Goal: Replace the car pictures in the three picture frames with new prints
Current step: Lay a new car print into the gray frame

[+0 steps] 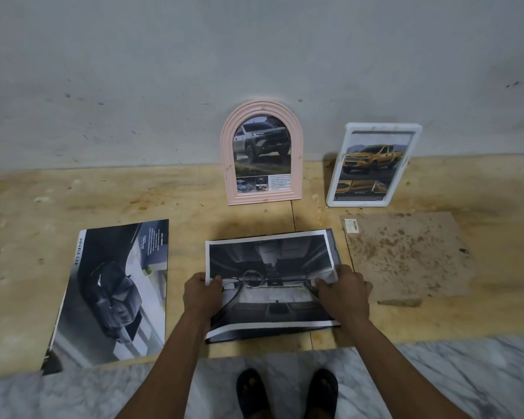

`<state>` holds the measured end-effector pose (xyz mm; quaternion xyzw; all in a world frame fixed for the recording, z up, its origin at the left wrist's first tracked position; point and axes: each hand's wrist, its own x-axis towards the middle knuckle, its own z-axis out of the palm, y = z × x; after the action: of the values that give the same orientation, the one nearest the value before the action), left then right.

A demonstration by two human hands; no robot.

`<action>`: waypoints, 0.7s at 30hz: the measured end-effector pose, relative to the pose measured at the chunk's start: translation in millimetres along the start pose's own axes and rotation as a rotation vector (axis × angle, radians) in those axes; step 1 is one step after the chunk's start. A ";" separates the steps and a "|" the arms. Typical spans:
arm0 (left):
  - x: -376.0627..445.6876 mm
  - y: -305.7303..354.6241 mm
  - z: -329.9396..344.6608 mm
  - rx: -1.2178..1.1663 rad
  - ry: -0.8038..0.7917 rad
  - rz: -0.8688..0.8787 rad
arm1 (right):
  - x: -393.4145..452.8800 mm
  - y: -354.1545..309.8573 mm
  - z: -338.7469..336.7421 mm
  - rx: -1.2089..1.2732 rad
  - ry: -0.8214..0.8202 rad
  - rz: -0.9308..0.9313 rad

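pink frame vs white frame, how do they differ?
The pink frame is arch-topped; the white frame is rectangular. Pink holds a silver-grey truck print, white a yellow truck print. Pink stands nearly square to the camera; white tilts sideways. Both lean against the wall on the floor.

The interior print [271,267] is thin paper with a faint sheen and a white border, curling at its edges. The car poster [115,291] is glossy paper. The arched frame [262,114] looks like matt pink painted wood with ridged moulding. The white frame [375,128] looks like smooth plastic. The backing board [406,258] is rough, stained brown fibreboard. The floor board [28,237] is worn plywood; the wall [254,49] is matt, scuffed plaster.
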<state>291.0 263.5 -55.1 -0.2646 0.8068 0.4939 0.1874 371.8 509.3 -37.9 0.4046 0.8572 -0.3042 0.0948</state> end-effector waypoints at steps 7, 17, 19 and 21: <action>3.7 2.8 -2.7 -0.007 -0.021 -0.045 | 6.1 -1.4 -1.9 0.104 0.056 0.027; -6.9 13.4 -17.6 0.025 -0.042 0.039 | 1.0 -17.5 -28.7 0.328 0.070 0.111; -12.0 17.1 -21.8 0.019 -0.046 0.038 | -1.2 -20.6 -32.8 0.354 0.065 0.102; -15.8 20.4 -27.8 0.011 -0.041 0.049 | -5.0 -24.7 -39.0 0.392 0.059 0.075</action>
<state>289.9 249.9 -19.7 -0.2334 0.8118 0.4993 0.1932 359.7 517.4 6.2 0.4558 0.7681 -0.4497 0.0005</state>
